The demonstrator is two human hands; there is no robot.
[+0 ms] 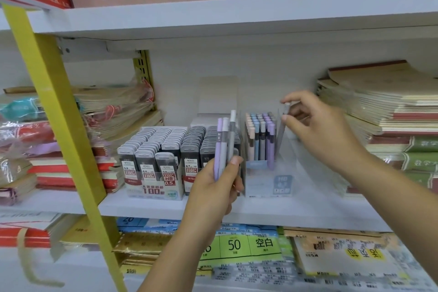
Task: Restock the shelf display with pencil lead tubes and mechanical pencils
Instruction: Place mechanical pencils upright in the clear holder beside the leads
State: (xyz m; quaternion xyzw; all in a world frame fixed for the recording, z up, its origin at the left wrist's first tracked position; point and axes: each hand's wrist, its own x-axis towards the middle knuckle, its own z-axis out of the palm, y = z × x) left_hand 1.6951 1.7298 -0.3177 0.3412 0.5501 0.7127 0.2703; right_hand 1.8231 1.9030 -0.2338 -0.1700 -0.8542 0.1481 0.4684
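At the middle of the shelf [308, 207], near its front edge, a clear display holder [267, 184] carries rows of upright mechanical pencils [260, 135], with boxed pencil lead tubes [151, 149] packed just beside it toward the left end. The step in hand appears to be loading pencils one at a time. The left hand [213, 187] has its fingers [233, 163] clamped round a spare bundle [224, 142] held upright in front of the lead tubes. The right hand [317, 125] pinches the top of a single grey pencil [282, 133] above the holder's vacant right-hand section. The next move likely calls for lowering this pencil upright beside the standing rows, releasing it, then drawing another from the bundle.
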